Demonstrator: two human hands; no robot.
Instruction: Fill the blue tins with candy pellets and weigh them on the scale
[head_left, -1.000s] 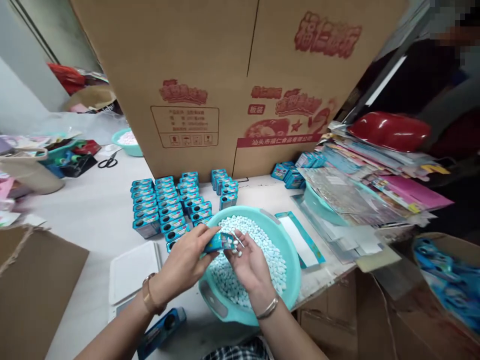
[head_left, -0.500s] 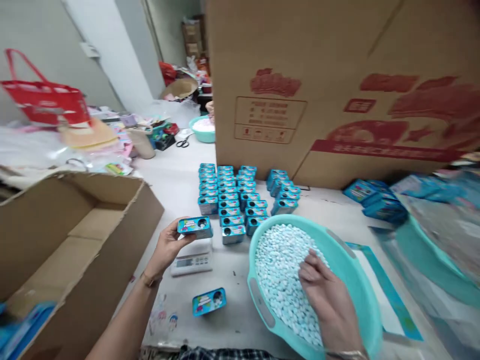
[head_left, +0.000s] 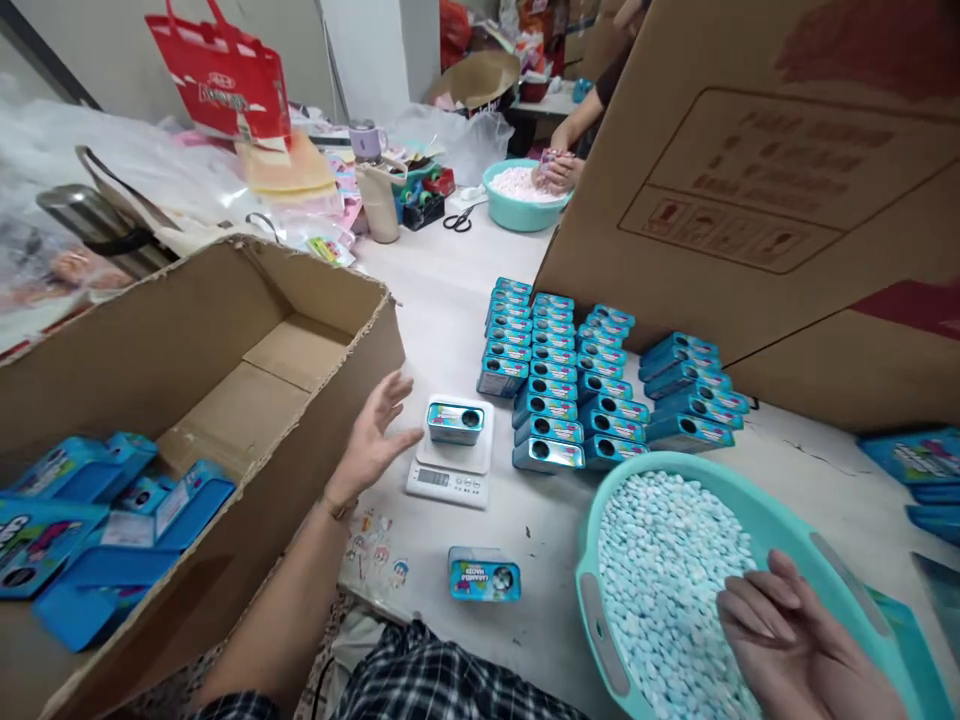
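My left hand (head_left: 375, 432) hovers open with fingers spread, just left of a small white scale (head_left: 451, 468). A blue tin (head_left: 455, 422) with a round hole stands on the scale, free of my hand. My right hand (head_left: 795, 635) rests in the teal basin (head_left: 600, 640) on a heap of pale blue candies (head_left: 660, 560), its fingers loosely curled and flat. Another blue tin (head_left: 484, 578) lies alone near the table's front edge. Rows of several like tins (head_left: 585, 375) stand behind the scale.
An open cardboard box (head_left: 225, 370) at my left holds blue packages (head_left: 90, 510). A large printed carton (head_left: 765, 190) stands at the right back. Another person's hands (head_left: 559, 168) work over a far teal bowl (head_left: 517, 195). Scissors (head_left: 457, 220), a cup and a red bag (head_left: 221, 75) lie beyond.
My left hand has set the blue tin on the scale and let go, opening beside it. My right hand stays in the candies. My view has swung left.
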